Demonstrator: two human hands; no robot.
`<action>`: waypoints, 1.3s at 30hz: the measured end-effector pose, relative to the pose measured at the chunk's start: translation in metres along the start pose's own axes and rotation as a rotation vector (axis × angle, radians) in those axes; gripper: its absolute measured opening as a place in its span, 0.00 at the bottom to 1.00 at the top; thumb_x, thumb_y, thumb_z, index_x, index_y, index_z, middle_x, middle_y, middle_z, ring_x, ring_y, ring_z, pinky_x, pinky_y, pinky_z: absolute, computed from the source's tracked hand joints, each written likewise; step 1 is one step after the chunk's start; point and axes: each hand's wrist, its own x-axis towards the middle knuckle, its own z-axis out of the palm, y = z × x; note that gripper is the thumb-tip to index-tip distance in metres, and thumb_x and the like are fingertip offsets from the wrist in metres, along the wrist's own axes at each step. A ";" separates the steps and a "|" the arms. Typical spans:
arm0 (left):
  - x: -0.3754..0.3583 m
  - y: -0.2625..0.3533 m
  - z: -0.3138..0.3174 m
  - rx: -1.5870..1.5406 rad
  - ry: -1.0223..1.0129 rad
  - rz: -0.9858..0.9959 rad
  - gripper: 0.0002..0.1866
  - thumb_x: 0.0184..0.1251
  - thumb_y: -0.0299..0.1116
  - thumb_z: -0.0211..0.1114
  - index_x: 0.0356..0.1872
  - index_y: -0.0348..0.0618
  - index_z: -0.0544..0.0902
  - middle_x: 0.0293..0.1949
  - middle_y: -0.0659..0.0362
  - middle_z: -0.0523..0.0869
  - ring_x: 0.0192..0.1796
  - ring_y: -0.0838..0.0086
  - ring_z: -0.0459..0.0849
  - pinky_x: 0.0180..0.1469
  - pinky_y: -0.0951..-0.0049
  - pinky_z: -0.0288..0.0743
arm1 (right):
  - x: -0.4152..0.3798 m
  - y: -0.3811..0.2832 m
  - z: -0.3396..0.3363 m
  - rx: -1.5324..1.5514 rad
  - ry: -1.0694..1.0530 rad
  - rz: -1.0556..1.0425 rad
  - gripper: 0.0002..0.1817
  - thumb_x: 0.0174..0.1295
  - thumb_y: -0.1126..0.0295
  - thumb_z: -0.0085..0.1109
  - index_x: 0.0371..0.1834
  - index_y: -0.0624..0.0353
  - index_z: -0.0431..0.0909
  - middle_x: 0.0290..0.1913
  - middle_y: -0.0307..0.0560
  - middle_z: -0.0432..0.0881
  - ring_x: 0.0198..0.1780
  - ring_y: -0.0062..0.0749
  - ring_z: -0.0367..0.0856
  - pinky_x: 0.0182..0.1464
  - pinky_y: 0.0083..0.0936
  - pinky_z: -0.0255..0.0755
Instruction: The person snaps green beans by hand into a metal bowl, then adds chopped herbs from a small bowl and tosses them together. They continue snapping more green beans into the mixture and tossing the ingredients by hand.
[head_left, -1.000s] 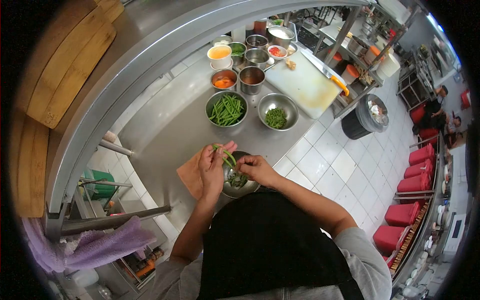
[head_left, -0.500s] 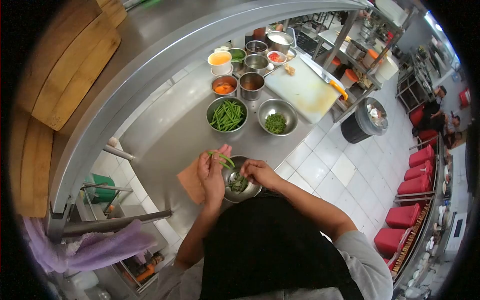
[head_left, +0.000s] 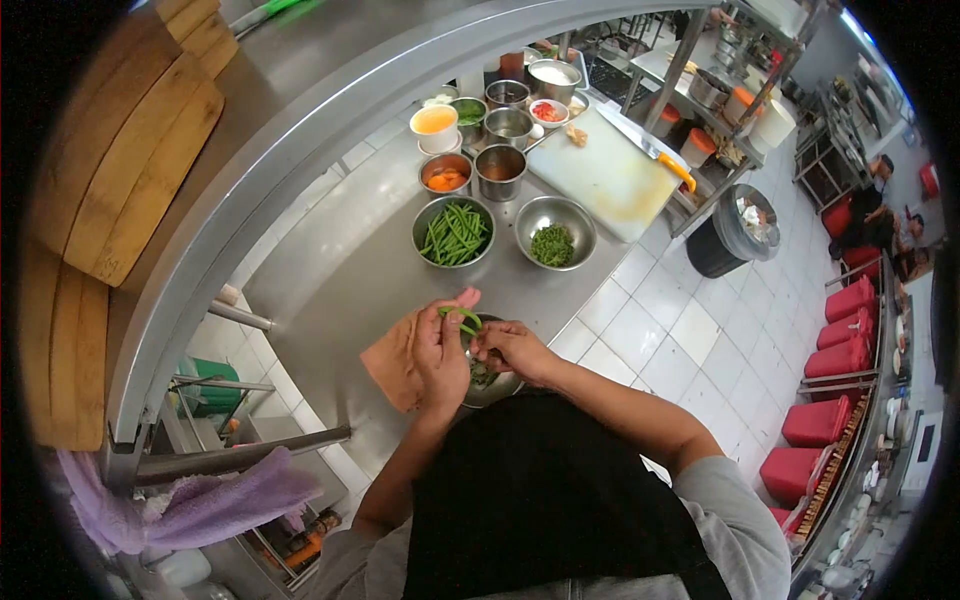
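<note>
A few green beans point(head_left: 466, 316) stick out, curved, from my left hand point(head_left: 438, 350), which is closed around them above a metal bowl point(head_left: 503, 392). My right hand point(head_left: 518, 352) is pinched at the beans' free end, over the same bowl. Small green-grey scraps point(head_left: 483, 374) lie inside it, partly hidden by my hands. Behind my hands stands a steel bowl point(head_left: 418, 247) full of whole green beans point(head_left: 455, 235). To its right, another steel bowl point(head_left: 583, 222) holds finely cut green pieces point(head_left: 552, 245). A brown-orange cloth or paper point(head_left: 388, 365) lies beside my left hand.
Containers of sliced carrot point(head_left: 446, 179), orange liquid point(head_left: 434, 121) and other ingredients crowd the table's far end. A white cutting board point(head_left: 610, 180) bears a yellow-handled knife point(head_left: 672, 168). A steel shelf frame point(head_left: 190, 215) arches at left. A bin point(head_left: 720, 245) stands on the floor at right.
My right hand has moved left to meet the beans in my left hand. My left hand has shifted slightly right, over the bowl.
</note>
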 end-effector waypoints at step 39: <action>-0.019 -0.079 -0.035 0.829 -0.429 -0.104 0.08 0.60 0.30 0.66 0.34 0.33 0.82 0.32 0.47 0.83 0.33 0.57 0.83 0.36 0.63 0.74 | -0.042 -0.004 -0.058 -0.350 0.207 -0.208 0.12 0.75 0.68 0.50 0.47 0.63 0.82 0.33 0.35 0.79 0.27 0.15 0.70 0.29 0.16 0.65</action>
